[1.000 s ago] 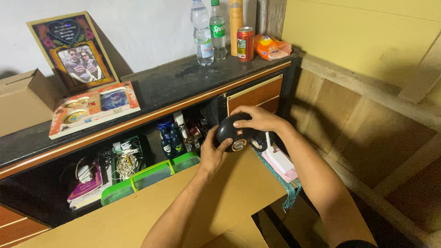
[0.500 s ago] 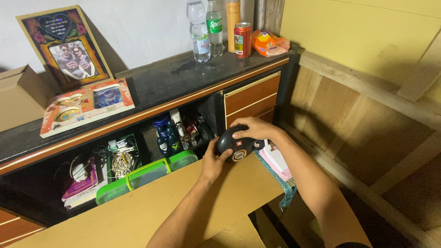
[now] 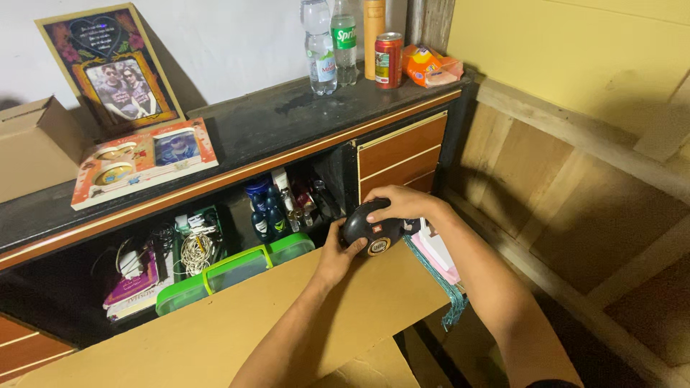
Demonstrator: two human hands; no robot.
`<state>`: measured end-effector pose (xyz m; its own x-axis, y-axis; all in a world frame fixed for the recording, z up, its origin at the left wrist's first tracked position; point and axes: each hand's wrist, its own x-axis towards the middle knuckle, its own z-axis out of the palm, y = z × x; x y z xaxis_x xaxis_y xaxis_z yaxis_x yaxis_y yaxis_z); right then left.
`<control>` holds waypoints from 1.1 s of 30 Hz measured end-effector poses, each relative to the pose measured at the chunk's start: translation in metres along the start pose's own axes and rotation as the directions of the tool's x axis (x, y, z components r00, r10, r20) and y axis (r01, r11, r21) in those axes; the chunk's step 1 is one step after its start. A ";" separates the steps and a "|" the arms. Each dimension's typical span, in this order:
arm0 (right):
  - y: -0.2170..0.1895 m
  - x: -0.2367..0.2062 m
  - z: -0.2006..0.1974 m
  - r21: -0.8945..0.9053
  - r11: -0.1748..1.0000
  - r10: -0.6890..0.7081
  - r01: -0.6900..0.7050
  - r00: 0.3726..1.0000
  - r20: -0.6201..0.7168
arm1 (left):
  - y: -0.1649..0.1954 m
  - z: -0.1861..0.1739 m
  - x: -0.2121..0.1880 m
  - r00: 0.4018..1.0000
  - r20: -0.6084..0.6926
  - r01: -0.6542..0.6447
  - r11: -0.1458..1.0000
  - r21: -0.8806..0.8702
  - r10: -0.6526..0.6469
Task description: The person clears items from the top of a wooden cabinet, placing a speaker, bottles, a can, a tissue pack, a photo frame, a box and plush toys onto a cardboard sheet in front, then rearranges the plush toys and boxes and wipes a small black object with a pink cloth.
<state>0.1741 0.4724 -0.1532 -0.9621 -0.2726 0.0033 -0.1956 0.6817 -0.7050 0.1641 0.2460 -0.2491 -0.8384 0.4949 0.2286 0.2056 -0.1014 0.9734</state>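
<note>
A round black speaker (image 3: 368, 230) with a small metal badge is held at the inner edge of a tan fold-down board (image 3: 237, 316). My left hand (image 3: 338, 253) grips it from below and the left. My right hand (image 3: 401, 204) lies over its top and right side. Behind it, the open shelf of a black cabinet (image 3: 287, 118) holds small dark bottles (image 3: 267, 208).
A green-lidded box (image 3: 233, 271), coiled cords (image 3: 195, 248) and books fill the shelf. On top stand a framed photo (image 3: 111, 68), a flat gift box (image 3: 144, 162), plastic bottles (image 3: 330, 43), a red can (image 3: 388, 60) and a cardboard box (image 3: 32, 147). Wooden wall panels stand on the right.
Both hands and the speaker have come lower, down to the board's edge. The view has shifted slightly.
</note>
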 end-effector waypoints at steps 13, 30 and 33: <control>-0.004 0.000 -0.002 -0.091 0.992 0.093 -0.085 0.992 0.089 | 0.010 0.000 -0.010 0.996 0.009 0.090 0.989 0.119 -0.092; -0.005 0.042 -0.042 0.044 0.981 -0.159 0.190 0.909 -0.386 | 0.055 -0.054 0.031 0.988 -0.098 -0.104 0.988 0.115 0.116; -0.014 0.052 -0.065 0.170 0.967 -0.079 0.192 0.854 -0.514 | 0.088 -0.067 0.052 0.968 -0.114 -0.178 0.930 0.322 0.225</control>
<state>0.1149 0.4927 -0.0972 -0.9039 0.0628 0.4231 -0.3411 0.4909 -0.8017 0.1050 0.2054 -0.1504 -0.8225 0.3581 0.4420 0.5030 0.0951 0.8590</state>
